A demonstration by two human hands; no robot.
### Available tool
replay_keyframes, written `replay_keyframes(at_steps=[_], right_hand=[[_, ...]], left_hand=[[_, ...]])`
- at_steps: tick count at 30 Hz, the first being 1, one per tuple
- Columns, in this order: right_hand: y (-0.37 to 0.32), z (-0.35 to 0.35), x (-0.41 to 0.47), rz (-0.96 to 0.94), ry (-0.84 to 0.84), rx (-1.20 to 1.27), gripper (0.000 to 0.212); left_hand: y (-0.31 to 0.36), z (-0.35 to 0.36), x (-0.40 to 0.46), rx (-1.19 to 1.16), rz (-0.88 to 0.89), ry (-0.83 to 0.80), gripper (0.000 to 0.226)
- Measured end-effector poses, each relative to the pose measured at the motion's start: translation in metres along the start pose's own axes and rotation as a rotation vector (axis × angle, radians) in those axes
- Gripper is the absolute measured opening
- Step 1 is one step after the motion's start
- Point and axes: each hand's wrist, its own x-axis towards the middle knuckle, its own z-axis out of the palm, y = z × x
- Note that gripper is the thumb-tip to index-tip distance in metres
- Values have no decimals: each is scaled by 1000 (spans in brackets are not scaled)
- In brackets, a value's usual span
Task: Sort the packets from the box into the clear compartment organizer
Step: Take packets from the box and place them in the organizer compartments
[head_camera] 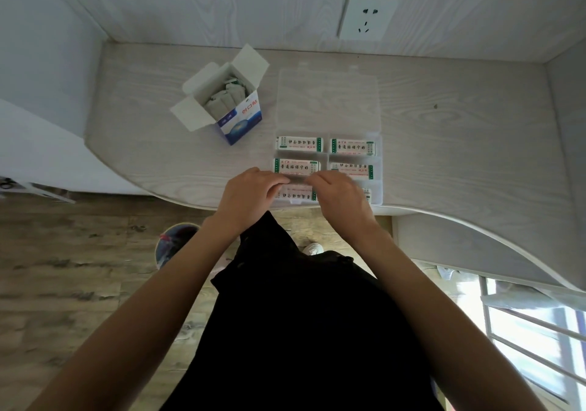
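A clear compartment organizer (379, 169) lies on the desk with its lid (328, 99) folded open behind it. White packets with green ends fill its compartments, such as one at the back left (299, 143) and one at the back right (352, 146). My left hand (250, 190) and my right hand (339, 193) meet over the front left compartments, pinching a thin stack of packets (296, 180) between their fingertips. The open blue-and-white box (236, 109) stands to the left, with several grey packets inside.
The pale wood desk (459, 144) has a curved front edge and walls at the back and sides. A wall socket (367, 18) with a yellow label sits behind. A round stool (174, 245) stands on the floor at lower left.
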Motion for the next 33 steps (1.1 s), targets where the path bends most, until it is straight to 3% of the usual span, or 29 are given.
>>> replay_keyframes(at_steps=[5, 10, 16, 24, 29, 31, 33], right_hand=[[13, -7, -5, 93, 84, -99, 3], [5, 0, 5, 181, -45, -60, 16], [5, 7, 11, 160, -150, -118, 21], [4, 5, 9, 116, -99, -74, 20], [2, -21, 16, 125, 72, 188, 19], [0, -33, 32, 144, 142, 280, 26], [-5, -40, 60, 119, 165, 297, 27]], left_hand=[[1, 0, 2, 8, 15, -19, 23], [2, -1, 2, 31, -7, -37, 23], [4, -3, 3, 73, -4, -35, 21], [5, -4, -2, 92, -3, -17, 23], [9, -30, -9, 46, -9, -79, 26], [9, -51, -14, 11, -76, 68, 24], [1, -72, -14, 3, -249, 359, 24]])
